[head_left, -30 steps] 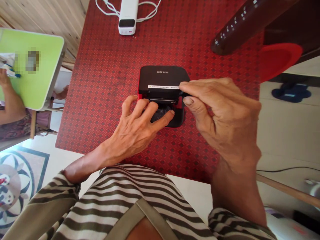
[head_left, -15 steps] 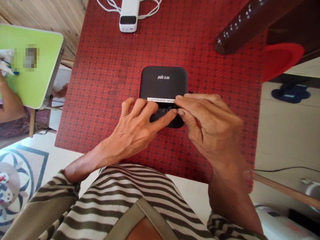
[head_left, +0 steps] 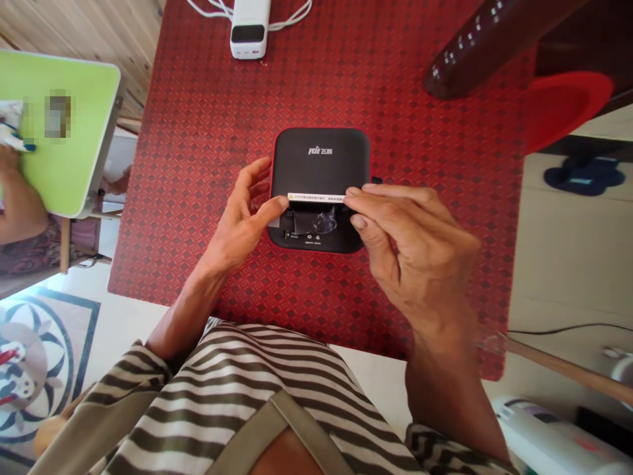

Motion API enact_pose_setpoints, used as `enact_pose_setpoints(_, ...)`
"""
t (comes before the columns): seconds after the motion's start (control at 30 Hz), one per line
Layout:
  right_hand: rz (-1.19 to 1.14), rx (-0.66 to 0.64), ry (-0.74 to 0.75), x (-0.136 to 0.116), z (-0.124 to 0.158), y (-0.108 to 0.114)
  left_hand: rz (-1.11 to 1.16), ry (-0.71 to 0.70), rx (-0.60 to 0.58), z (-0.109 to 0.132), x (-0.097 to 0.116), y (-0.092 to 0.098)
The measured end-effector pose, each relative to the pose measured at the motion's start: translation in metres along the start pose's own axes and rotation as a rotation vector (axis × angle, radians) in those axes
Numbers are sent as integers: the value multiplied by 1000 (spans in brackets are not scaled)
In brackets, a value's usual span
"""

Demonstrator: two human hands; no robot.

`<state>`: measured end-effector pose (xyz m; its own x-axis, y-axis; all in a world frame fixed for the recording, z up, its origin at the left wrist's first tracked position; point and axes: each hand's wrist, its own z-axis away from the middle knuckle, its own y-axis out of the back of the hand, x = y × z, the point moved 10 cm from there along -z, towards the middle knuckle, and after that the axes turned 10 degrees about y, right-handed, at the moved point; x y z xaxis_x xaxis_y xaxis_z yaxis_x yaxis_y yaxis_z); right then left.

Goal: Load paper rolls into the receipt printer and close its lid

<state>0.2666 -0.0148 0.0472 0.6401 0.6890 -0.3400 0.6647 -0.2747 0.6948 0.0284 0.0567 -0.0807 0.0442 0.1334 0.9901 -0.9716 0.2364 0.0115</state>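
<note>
The small black thermal printer (head_left: 320,158) lay flat near the middle of the red patterned tablecloth (head_left: 208,99), with its logo side up and the button panel toward the person. A white warning sticker (head_left: 316,197) ran along the front edge of the lid (head_left: 321,168), and something like wrinkled clear film (head_left: 319,222) sat on the panel just below it.

The right hand (head_left: 415,251) was pinching the right end of the lid edge between thumb and forefinger, at the end of the sticker. The left hand (head_left: 237,224) was loose: its thumb touched the left end of the same edge, and the other fingers stood spread beside the left wall, grasping nothing.

The housing looked like stiff, smooth plastic and probably rather light, so I think it could slide on the cloth when pushed. The two side walls seemed the safest place to take it. The hinged lid should be handled only by its front corners, without force.

Further away, a white power bank (head_left: 247,30) with a white cable (head_left: 291,20) lay at the far edge. Beside the table stood a green table (head_left: 64,132), where another person's arm (head_left: 14,204) rested.
</note>
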Motion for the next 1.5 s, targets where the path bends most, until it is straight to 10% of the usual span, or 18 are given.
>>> enact_pose_setpoints(0.43, -12, 95, -26, -6, 15, 5, 80, 13, 25, 11, 0, -2)
enact_pose_setpoints(0.83, 137, 181, -341, -13, 74, 3, 62, -6, 42, 35, 12, -3)
enact_pose_setpoints(1.5, 138, 267, -318, -11, 83, -4, 152, 132, 109, 27, -4, -13)
